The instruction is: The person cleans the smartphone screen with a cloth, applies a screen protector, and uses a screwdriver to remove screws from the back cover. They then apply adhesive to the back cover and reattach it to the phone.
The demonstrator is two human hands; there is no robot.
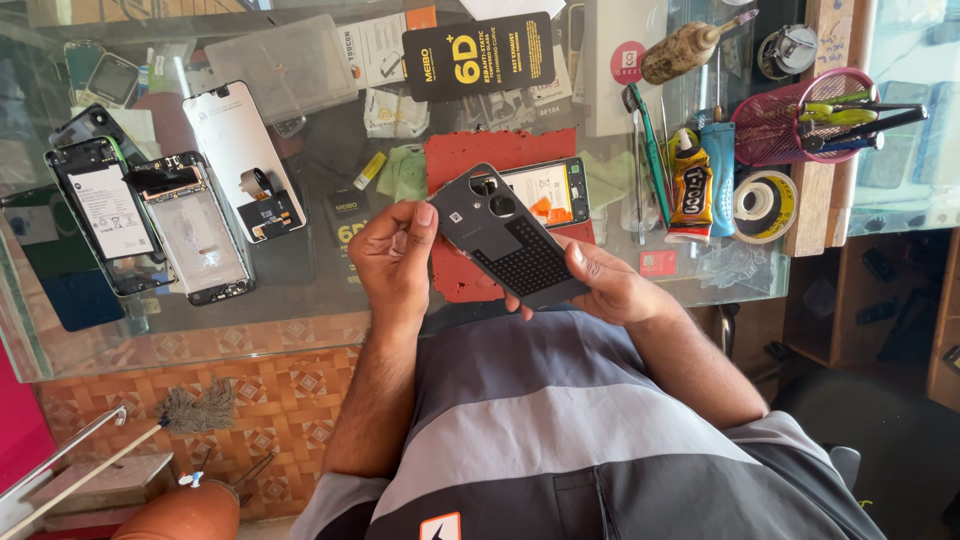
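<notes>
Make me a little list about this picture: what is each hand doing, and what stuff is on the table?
left hand: holds the top end of the dark phone back cover, thumb on its edge
right hand: supports the cover's lower end from beneath
cover: tilted, camera holes at the top, dotted patch lower down
under it: red mat with an opened phone
left side: opened phones on the glass table
right side: glue tube, tape roll, pink mesh basket with tools
</notes>
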